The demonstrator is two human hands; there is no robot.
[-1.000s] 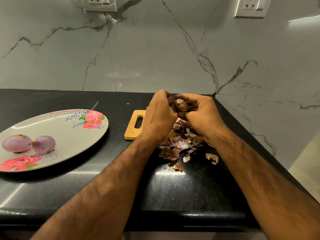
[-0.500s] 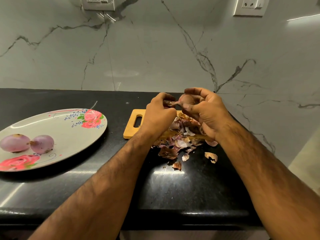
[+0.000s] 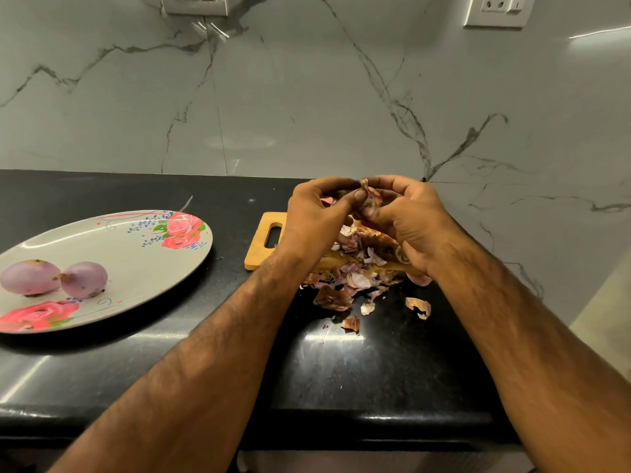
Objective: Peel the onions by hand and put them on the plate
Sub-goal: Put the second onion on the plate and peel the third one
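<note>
- My left hand point(image 3: 314, 220): fingers curled, thumb and fingertips pinching the onion point(image 3: 370, 199) at its top.
- My right hand point(image 3: 409, 220): curled round the same onion, held above the wooden cutting board point(image 3: 263, 244).
- Plate point(image 3: 136, 254): rose print, well left of the board. It bears a peeled onion point(image 3: 30, 277) with a second peeled onion point(image 3: 84, 279) just beside it.
- Onion skins point(image 3: 358, 274): heaped on the board, spilling onto the black counter point(image 3: 375, 370).
- Wall socket point(image 3: 496, 10): white, markings too small to read.
</note>
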